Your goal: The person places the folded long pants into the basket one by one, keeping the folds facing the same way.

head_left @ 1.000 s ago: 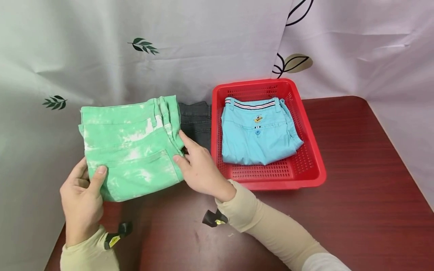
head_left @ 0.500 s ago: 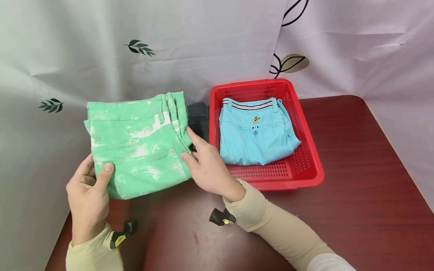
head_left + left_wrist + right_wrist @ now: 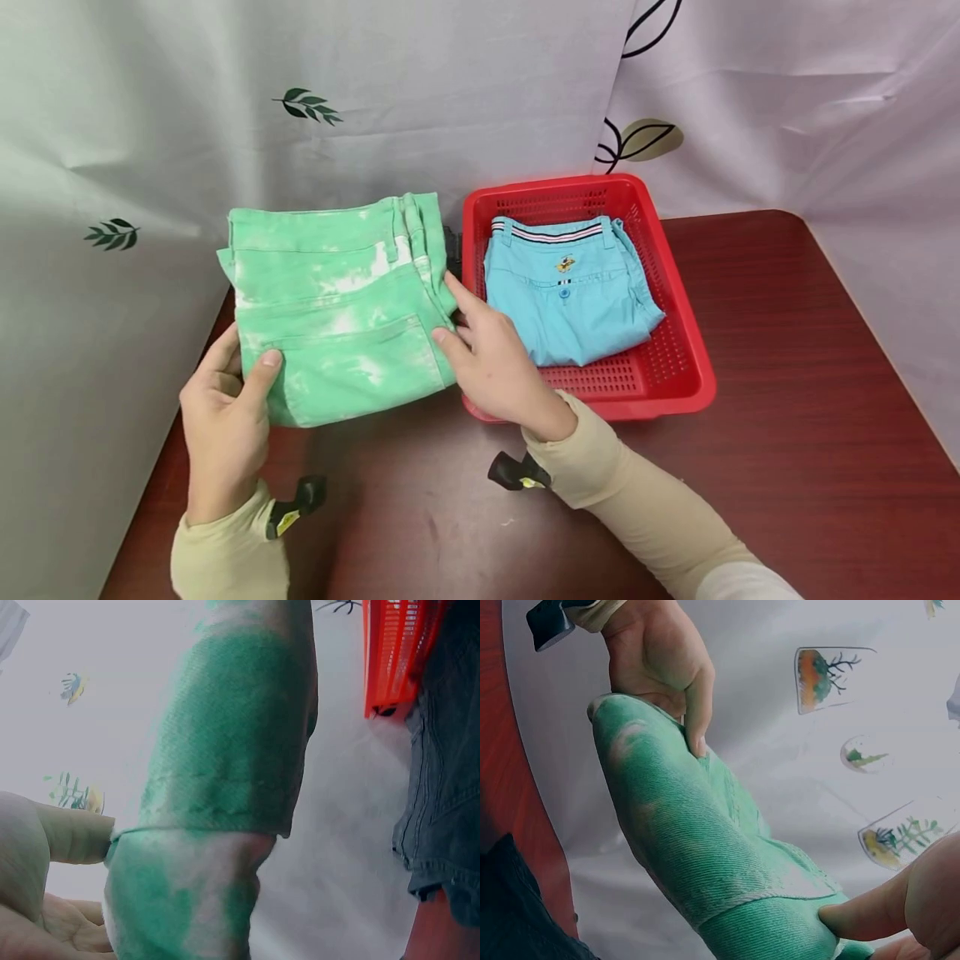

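Note:
Folded green-and-white tie-dye pants are held up over the left part of the table, waistband at the top and a pocket facing me. My left hand grips their lower left side, thumb on the front and fingers behind. At the right side my right hand pinches the folded layers. In the right wrist view the pants appear as a thick roll, with the right thumb pressing near a hem. The left wrist view has the pants beside the left thumb.
A red plastic basket stands right of the pants, holding folded light-blue pants with a striped waistband. Dark grey jeans lie left of the basket, mostly hidden behind the green pants in the head view. Patterned curtains border the brown table.
Both hands have carried the green pants to the right and slightly away from me, toward the basket. The pants now cover nearly all of the dark jeans in the head view.

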